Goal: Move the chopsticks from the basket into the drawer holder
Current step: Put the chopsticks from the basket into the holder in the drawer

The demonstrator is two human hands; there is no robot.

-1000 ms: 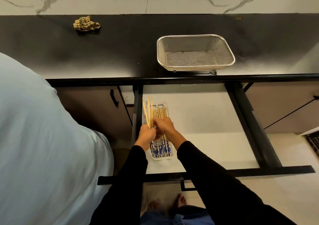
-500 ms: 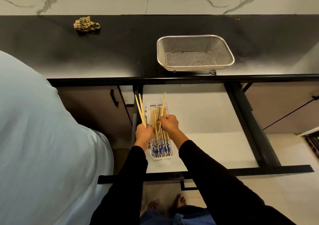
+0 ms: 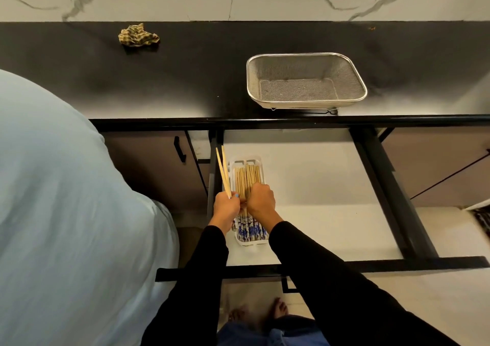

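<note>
A white drawer holder (image 3: 256,159) lies at the left of the open drawer (image 3: 313,186), filled with several wooden chopsticks (image 3: 248,177) whose blue-patterned ends point toward me. My left hand (image 3: 226,207) is shut on two chopsticks (image 3: 222,170) that stick up and away, just left of the holder. My right hand (image 3: 261,202) rests fisted on the chopsticks in the holder; whether it grips any is hidden. The metal mesh basket (image 3: 307,66) stands on the black counter above the drawer with nothing visible inside.
A crumpled checked cloth (image 3: 138,35) lies far left on the black counter (image 3: 185,75). A person's pale blue garment (image 3: 66,200) fills the left side. The drawer's black frame rail (image 3: 389,189) runs along its right, and bare feet (image 3: 258,310) show below.
My right hand has lowered the chopstick it held up into the holder and now presses on the pile. My left hand still holds two chopsticks, barely moved.
</note>
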